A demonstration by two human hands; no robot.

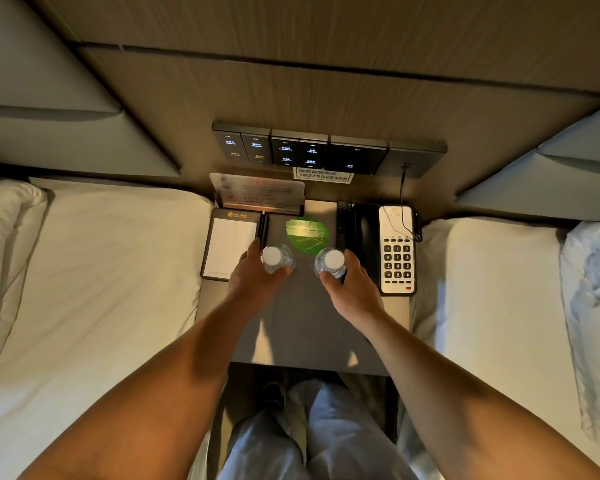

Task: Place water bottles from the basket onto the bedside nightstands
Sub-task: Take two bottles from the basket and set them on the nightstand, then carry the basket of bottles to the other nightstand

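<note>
Two clear water bottles with white caps stand upright on the grey nightstand (302, 327) between two beds. My left hand (253, 278) is wrapped around the left bottle (273, 256). My right hand (350, 282) grips the right bottle (333, 260). Both bottles are seen from above, so their bases are hidden by the hands and caps. No basket is in view.
On the nightstand lie a notepad holder with a pen (229, 247), a green leaf-shaped card (307, 235), a remote (343, 223) and a telephone (395, 251). A sign holder (257, 194) and a switch panel (302, 150) are behind. White beds flank both sides.
</note>
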